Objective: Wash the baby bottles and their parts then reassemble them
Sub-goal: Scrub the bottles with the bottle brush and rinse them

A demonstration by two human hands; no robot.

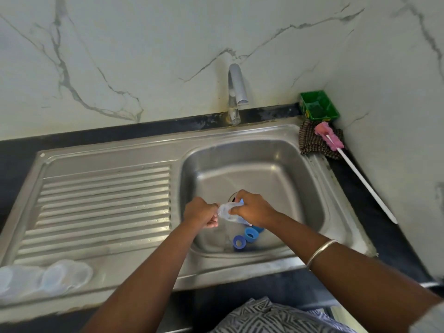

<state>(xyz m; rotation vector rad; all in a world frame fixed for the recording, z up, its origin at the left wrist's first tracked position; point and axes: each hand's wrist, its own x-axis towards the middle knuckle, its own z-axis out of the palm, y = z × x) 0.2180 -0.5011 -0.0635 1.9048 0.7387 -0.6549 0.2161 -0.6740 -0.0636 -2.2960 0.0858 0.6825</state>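
1. Nearest you, on the left of the steel drainboard (103, 188), two clear domed caps (48, 280) are lying side by side at the near edge. They are blurred, so you cannot be sure they are caps and not bottles.
2. A little farther, in the near part of the sink basin (276, 169), blue screw rings (245, 237) are sitting close together on the basin floor, just below your hands. Two show plainly; a third seems to be peeking out beyond them.
3. Above them you are holding a clear bottle part (229, 212) over the basin, between both hands. Your left hand (200, 212) is curling its fingers round the left end, and your right hand (253, 209) is closing over the right end, fingers bent round it. Both hands are gripping it; neither is open.
4. The drain (234, 195) is lying just beyond your right hand, partly hidden by it.
5. Farther back, the tap (236, 92) is standing at the sink's far rim. No stream is showing clearly from it.
6. On the far right of the dark surface (360, 188), the pink bottle brush (329, 138) is resting on a checked cloth (310, 143), its white handle pointing towards you, with a green box (319, 105) in the corner behind.
7. You are likely rubbing or pulling apart a clear part by hand, so the washing step is in hand and reassembly is not yet begun.
8. The next move probably calls for rinsing this piece, setting it on the drainboard, then picking up a ring.
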